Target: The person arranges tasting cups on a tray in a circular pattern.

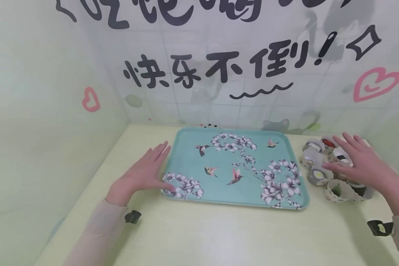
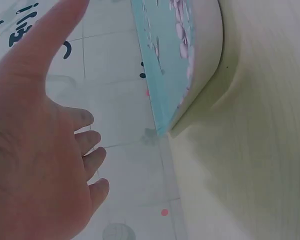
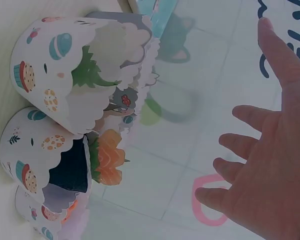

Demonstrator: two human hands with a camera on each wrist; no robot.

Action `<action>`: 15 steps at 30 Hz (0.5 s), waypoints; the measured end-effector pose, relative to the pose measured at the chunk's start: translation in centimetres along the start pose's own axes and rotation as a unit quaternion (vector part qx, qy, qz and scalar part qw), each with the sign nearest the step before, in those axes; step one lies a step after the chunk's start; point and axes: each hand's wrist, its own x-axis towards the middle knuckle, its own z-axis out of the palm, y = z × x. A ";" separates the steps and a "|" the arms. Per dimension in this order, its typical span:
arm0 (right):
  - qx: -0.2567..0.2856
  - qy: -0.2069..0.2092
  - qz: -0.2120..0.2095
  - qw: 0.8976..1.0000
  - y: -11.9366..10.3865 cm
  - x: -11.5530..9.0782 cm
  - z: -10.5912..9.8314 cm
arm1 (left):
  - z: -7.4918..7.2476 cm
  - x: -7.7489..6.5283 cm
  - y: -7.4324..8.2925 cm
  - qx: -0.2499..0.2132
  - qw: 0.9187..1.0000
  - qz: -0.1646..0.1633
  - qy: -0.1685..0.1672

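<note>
A turquoise tray point(image 1: 226, 194) printed with white flowers and hummingbirds lies flat on the table. My left hand point(image 1: 143, 175) is held at its left side, fingers spread, the thumb over its near-left corner in the head view; it grips nothing. Over a cluster of scalloped paper baking cups on the right hovers my right hand point(image 1: 367, 164), spread and holding nothing. One cup point(image 3: 35, 70) shows a green leafy piece point(image 3: 87, 70) inside; in another cup point(image 3: 22, 155) stand a dark piece point(image 3: 70, 167) and an orange flower-like piece point(image 3: 110, 157). The hand partly covers several cups in the head view.
Behind the tray rises a pale wall point(image 1: 206, 107) with black lettering and pink hearts. A plain pale wall point(image 1: 46, 166) borders the left of the light wooden table point(image 1: 212, 236). Each wrist carries a black strap device point(image 1: 133, 217).
</note>
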 end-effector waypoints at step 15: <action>0.014 -0.002 -0.008 1.000 -0.5 -0.5 0.4 | 2.0 -0.9 0.2 -0.041 0.997 -0.021 -0.060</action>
